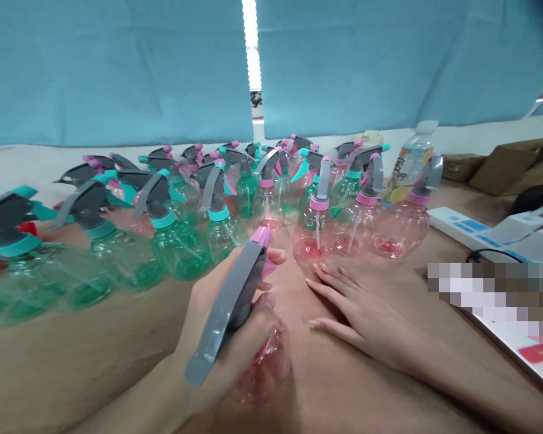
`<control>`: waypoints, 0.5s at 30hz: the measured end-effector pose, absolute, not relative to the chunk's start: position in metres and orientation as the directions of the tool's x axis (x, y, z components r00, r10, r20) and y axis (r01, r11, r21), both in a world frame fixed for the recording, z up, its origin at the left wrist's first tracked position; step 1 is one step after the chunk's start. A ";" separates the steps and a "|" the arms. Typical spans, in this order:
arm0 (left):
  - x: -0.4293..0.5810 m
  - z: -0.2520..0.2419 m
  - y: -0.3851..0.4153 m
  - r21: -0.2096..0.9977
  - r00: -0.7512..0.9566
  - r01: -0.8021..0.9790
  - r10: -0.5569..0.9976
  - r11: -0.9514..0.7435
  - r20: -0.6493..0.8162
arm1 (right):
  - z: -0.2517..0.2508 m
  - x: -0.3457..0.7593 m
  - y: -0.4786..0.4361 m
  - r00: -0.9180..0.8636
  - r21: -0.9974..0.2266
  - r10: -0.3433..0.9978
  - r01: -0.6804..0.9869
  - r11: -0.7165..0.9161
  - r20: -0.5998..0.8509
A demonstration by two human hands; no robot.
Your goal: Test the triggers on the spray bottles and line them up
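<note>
My left hand (226, 337) is wrapped round the neck of a pink spray bottle (266, 367) with a grey and pink trigger head, close to me at the middle of the table. Part of its neck is hidden behind my fingers. To the right, my right hand (362, 313) lies with its fingers spread over the table (317, 386), holding nothing. Its fingertips are near the base of another pink spray bottle (315, 238). Two more pink ones stand in line beside that, including the rightmost pink bottle (400, 232).
Several green spray bottles (181, 250) with turquoise collars stand at the left, with more bottles behind. At the right are a labelled drink bottle (414, 157), a white power strip (457, 226), cardboard boxes (511, 166) and a partly blurred-out flat device (516, 349). A blue curtain (117, 66) hangs behind.
</note>
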State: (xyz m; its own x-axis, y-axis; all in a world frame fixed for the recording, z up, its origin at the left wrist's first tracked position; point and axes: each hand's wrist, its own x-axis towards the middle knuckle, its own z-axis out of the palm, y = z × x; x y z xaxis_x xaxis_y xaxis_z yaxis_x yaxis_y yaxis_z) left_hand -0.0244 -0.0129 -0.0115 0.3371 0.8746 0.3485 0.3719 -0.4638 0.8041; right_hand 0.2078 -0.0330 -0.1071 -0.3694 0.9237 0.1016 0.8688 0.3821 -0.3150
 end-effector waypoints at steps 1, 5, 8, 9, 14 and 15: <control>-0.024 -0.011 -0.013 0.806 0.337 0.365 0.874 -0.465 0.351 | -0.107 0.208 -0.033 -0.368 -0.321 0.924 0.867 0.381 0.104; -0.023 -0.010 -0.012 0.805 0.334 0.356 0.869 -0.475 0.366 | -0.108 0.209 -0.033 -0.368 -0.335 0.922 0.859 0.387 0.121; -0.023 -0.009 -0.013 0.810 0.321 0.362 0.878 -0.461 0.356 | -0.110 0.210 -0.034 -0.365 -0.343 0.921 0.855 0.389 0.136; -0.023 -0.009 -0.014 0.815 0.319 0.363 0.883 -0.451 0.346 | -0.110 0.210 -0.034 -0.364 -0.346 0.921 0.854 0.389 0.138; -0.023 -0.009 -0.018 0.833 0.290 0.387 0.910 -0.395 0.297 | -0.109 0.210 -0.034 -0.372 -0.329 0.921 0.861 0.388 0.113; -0.022 -0.009 -0.017 0.829 0.283 0.396 0.911 -0.395 0.299 | -0.108 0.210 -0.034 -0.371 -0.324 0.923 0.864 0.385 0.104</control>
